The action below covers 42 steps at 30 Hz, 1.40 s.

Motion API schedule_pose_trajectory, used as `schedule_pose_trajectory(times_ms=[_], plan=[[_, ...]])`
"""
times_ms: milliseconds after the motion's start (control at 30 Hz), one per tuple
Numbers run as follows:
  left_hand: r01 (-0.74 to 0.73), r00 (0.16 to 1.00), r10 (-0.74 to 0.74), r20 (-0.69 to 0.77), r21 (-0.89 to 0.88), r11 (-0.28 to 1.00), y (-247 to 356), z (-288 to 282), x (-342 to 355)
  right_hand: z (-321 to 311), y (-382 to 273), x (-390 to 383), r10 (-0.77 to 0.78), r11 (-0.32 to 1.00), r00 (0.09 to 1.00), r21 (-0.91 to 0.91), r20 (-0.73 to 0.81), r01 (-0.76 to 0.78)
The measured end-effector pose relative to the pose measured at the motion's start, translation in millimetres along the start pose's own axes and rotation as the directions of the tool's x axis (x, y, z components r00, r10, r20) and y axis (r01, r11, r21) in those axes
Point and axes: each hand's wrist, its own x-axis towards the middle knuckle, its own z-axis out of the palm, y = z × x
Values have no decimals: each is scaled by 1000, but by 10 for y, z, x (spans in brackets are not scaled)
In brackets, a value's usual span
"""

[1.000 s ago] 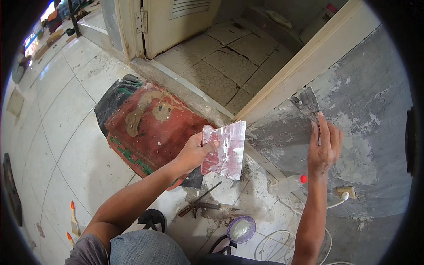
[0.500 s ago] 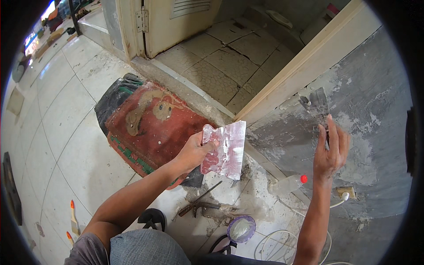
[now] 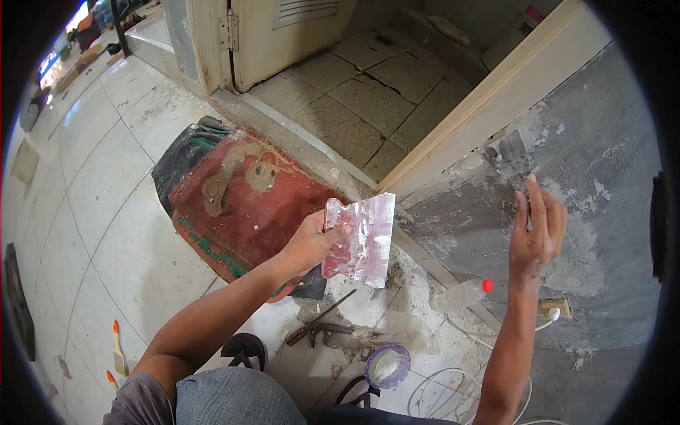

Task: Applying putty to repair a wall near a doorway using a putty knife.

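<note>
A wide reddish plastic putty spreader (image 3: 365, 241), smeared with white putty, is gripped by my left hand (image 3: 310, 244), its thumb lying on the face. My right hand (image 3: 538, 237) pinches a smaller putty knife (image 3: 508, 153) whose dark, smeared blade lies against the grey wall (image 3: 595, 191) beside the door frame. The knife's handle is mostly hidden by my fingers. Patches of pale filler mark the wall around the blade. On the floor below stands a purple-rimmed tub (image 3: 388, 367) of white putty.
A clear bottle with a red cap (image 3: 486, 286) lies by the wall, below a socket with a white plug (image 3: 554, 314). A white cable (image 3: 425, 397) coils nearby. A hammer (image 3: 322, 330), brushes (image 3: 118, 350) and a red doormat (image 3: 248, 205) lie on the tiles. The doorway's wooden frame (image 3: 489, 99) rises ahead.
My right hand has shifted slightly right along the wall, and the putty knife's blade has moved a little up and turned. My left hand and the spreader stay almost still.
</note>
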Motion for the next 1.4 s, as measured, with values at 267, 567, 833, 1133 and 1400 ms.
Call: schedule_pose_trajectory(times_ms=[267,567,833,1133,1400], plan=[[11,1000,-11,-5,-19,1000,-3,19,13,-184,-156,-356,286,954,958,93,-5,-285],[24,1000,-25,-14,-70,997,0,14,-3,56,-242,-635,170,969,974,155,149,-193],[2,1000,-2,0,-73,997,-31,8,-4,137,-72,-339,-112,994,979,27,171,109],[30,1000,-29,9,-98,995,-62,3,1,222,-32,-326,-112,993,985,44,134,107],[5,1000,-5,-5,-87,996,-43,-3,-24,165,-63,-247,-54,998,996,24,67,53]])
